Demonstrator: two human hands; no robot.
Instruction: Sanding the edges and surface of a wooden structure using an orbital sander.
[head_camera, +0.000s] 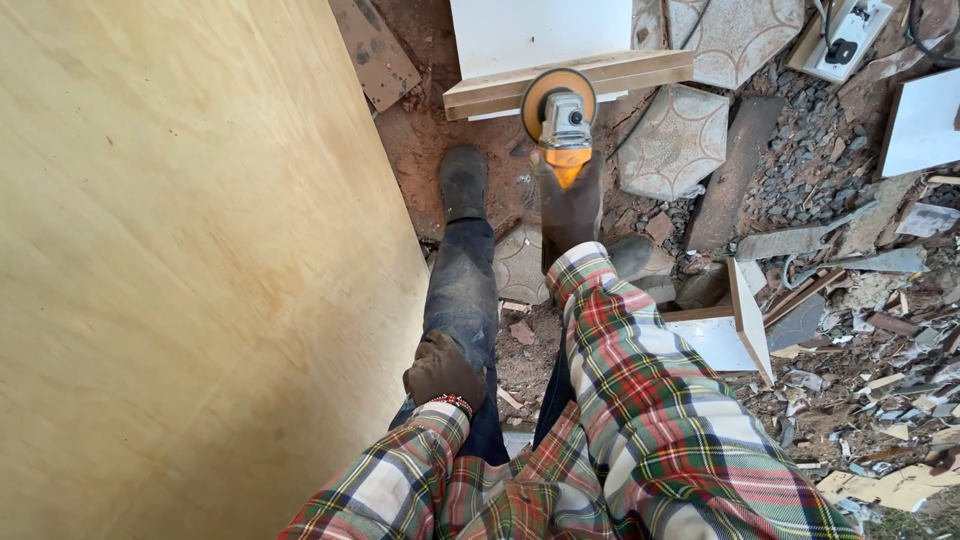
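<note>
While a big plywood sheet (170, 270) fills the left side and runs out of frame, rubble ground (830, 330) of broken tiles and wood scraps lies to the right. Ahead, a white board (540, 30) with a wooden edge is cut off at the top. Right hand (570, 215) — gloved, fingers wrapped around an orange angle grinder (562, 125), its disc at the board's wooden edge. Left hand (443, 372) — also gloved, resting on the left knee, fingers curled, holding nothing; fingertips hard to make out.
</note>
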